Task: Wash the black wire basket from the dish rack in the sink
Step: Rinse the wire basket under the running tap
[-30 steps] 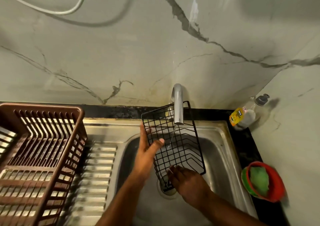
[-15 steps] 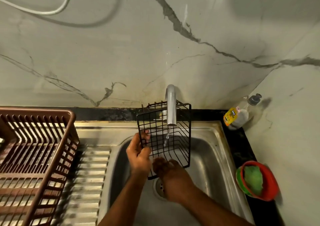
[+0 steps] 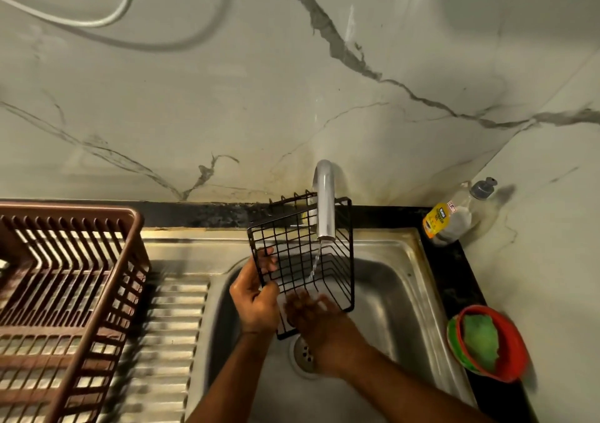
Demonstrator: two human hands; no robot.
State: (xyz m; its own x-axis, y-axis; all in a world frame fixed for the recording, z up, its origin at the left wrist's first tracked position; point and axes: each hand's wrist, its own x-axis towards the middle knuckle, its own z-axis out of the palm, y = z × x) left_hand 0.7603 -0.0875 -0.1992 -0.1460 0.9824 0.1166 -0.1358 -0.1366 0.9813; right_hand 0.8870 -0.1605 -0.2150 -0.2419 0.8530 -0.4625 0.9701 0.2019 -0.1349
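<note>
The black wire basket [image 3: 337, 260] is held upright over the steel sink [image 3: 399, 279], under the grey tap [image 3: 325, 208]. A thin stream of water runs from the tap down through its wires. My left hand [image 3: 256, 296] grips the basket's left edge, fingers poking through the grid. At the basket's lower front, my right hand [image 3: 319, 315] has its fingers pressed against the wires and looks blurred. The brown plastic dish rack [image 3: 65, 292] stands on the draining board at the left.
A soap pump bottle [image 3: 454, 218] stands at the sink's back right corner. On the dark counter at the right sits a red bowl [image 3: 506, 351] with a green sponge [image 3: 480, 338]. The drain [image 3: 305, 354] is below my hands. A marble wall rises behind.
The basket has turned more upright and moved toward the tap. My left hand shifted from an open palm on the grid to a grip on its left edge. My right hand rose slightly.
</note>
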